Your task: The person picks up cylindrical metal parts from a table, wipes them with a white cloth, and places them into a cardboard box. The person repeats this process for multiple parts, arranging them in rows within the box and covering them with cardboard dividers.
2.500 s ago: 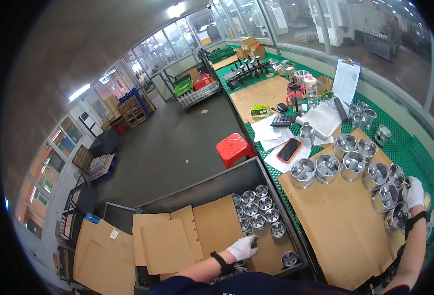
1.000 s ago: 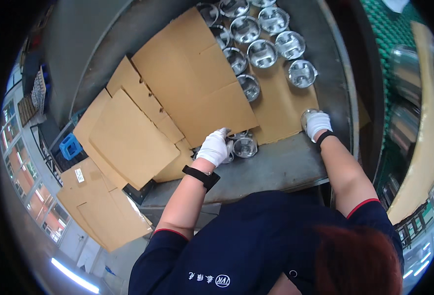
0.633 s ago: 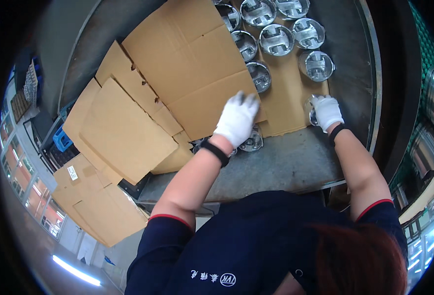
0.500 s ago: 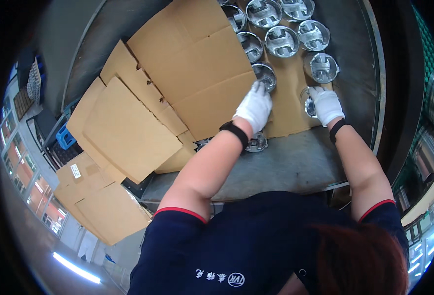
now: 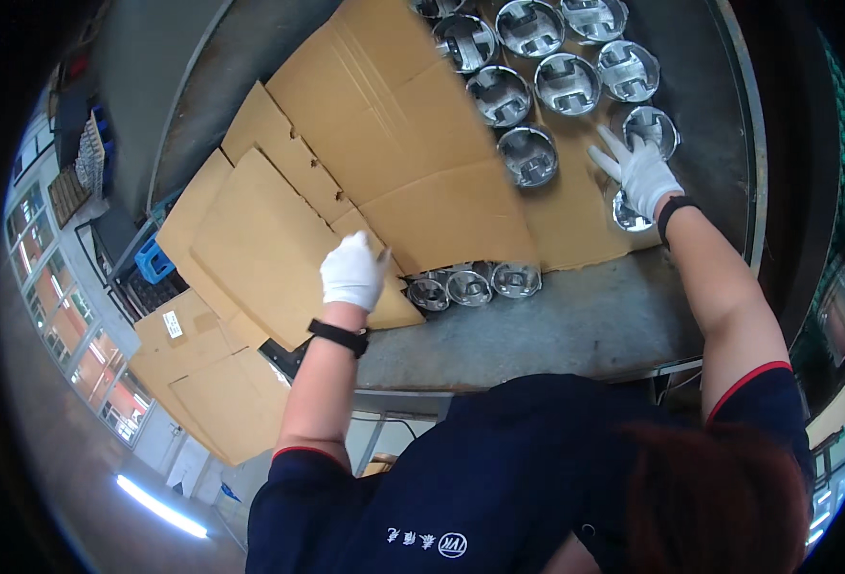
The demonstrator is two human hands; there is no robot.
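While shiny round metal pistons [image 5: 527, 156] sit in rows on flat brown cardboard sheets [image 5: 413, 143] inside the grey steel bin [image 5: 585, 316], the white-gloved right hand [image 5: 640, 172] spreads its fingers, grip released, just beside one piston [image 5: 649, 126]. Left hand [image 5: 351, 272] rests curled on cardboard [image 5: 250, 239], grasping nothing, near three lower pistons [image 5: 470, 285].

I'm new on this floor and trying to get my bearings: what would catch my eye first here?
Shiny metal cups clustered at the top on brown cardboard sheets, inside a grey metal bin. The white-gloved right hand reaches among them, fingers spread; the gloved left hand rests on cardboard beside three more cups.
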